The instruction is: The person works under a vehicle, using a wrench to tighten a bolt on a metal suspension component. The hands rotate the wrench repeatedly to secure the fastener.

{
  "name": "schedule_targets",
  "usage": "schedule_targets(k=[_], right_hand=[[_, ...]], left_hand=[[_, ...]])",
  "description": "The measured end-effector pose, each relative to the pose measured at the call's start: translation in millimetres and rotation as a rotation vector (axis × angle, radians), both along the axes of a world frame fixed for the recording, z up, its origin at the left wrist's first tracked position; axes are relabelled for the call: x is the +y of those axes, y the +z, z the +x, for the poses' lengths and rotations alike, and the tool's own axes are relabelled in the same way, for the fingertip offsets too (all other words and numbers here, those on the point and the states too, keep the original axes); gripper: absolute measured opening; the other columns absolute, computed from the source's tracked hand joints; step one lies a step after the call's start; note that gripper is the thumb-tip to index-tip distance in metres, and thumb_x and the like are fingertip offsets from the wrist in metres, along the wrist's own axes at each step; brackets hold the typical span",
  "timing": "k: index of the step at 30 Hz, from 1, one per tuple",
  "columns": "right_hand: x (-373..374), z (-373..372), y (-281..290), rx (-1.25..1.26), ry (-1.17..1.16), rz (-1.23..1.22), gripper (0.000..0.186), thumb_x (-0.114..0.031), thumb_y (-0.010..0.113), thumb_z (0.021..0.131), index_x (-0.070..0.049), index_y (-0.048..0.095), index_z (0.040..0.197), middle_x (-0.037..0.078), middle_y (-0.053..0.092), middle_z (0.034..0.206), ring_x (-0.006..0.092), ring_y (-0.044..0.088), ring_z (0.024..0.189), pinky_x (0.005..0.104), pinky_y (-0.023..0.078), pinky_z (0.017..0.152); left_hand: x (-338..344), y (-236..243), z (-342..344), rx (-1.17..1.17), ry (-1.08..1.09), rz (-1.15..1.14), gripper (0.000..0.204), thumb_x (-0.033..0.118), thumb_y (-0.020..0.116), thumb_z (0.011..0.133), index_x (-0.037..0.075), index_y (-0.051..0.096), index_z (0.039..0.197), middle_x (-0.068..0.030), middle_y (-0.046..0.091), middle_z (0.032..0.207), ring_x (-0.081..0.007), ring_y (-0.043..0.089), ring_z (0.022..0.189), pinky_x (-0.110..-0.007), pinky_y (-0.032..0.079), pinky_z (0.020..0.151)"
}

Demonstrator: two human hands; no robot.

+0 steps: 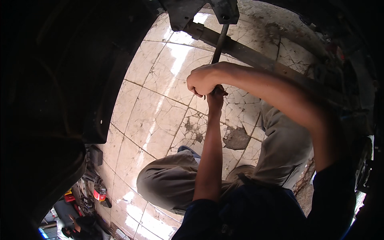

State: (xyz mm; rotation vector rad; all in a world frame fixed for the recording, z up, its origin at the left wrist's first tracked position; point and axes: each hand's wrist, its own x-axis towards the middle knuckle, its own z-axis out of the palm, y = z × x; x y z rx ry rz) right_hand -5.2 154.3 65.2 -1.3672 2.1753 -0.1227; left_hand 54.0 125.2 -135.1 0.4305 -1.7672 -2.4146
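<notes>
A dark metal rod [220, 45] slopes down toward me from a dark bracket [227, 12] at the top of the view. My right hand [203, 80] is closed at the near part of the rod, its wrist bent over and its forearm coming in from the right. Just below it, my left hand [216, 99] is closed around the rod's near end, with the forearm coming up from the lower edge. The two hands touch or nearly touch. My fingers and the right wrist hide the rod's near end.
A long metal beam [252, 56] crosses behind the rod. Dark bodywork [52, 80] fills the left side. Below lies cracked tile flooring [136, 104] with a broken patch [236, 138]. A red-labelled bottle [99, 193] and another person [82, 227] are at the lower left.
</notes>
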Motion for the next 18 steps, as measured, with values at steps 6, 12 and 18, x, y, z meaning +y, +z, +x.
schedule_targets(k=[6,12,18], right_hand=[[-4.9,3.1,-16.2,0.167,0.085,0.147,0.024,-0.005,0.058,0.072,-0.006,0.072,0.091,0.015,0.071,0.091,0.0304,0.067,0.088,0.0426,0.053,0.074],[-17.1,0.7,-33.2,0.187,0.127,0.159,0.023,-0.005,0.058,0.073,-0.004,0.073,0.091,0.016,0.071,0.091,0.0318,0.068,0.086,0.0427,0.054,0.072],[-2.2,0.2,-7.6,0.241,0.093,0.205,0.023,-0.004,0.058,0.073,-0.003,0.073,0.091,0.017,0.071,0.092,0.0325,0.068,0.086,0.0428,0.054,0.07]], left_hand=[[10.1,18.0,1.6,0.058,-0.014,-0.17,0.025,0.018,0.058,0.093,-0.002,0.057,0.108,-0.0071,0.06,0.089,-0.0154,0.062,0.075,-0.031,0.053,0.07],[-4.5,9.6,9.9,-0.086,-0.062,-0.131,0.035,0.022,0.058,0.095,0.0,0.052,0.12,-0.0066,0.056,0.106,-0.0109,0.053,0.089,-0.028,0.048,0.073],[10.1,-4.6,-15.1,0.131,0.025,-0.36,0.035,0.023,0.057,0.096,0.0,0.052,0.121,-0.0081,0.056,0.108,-0.0104,0.053,0.09,-0.027,0.048,0.071]])
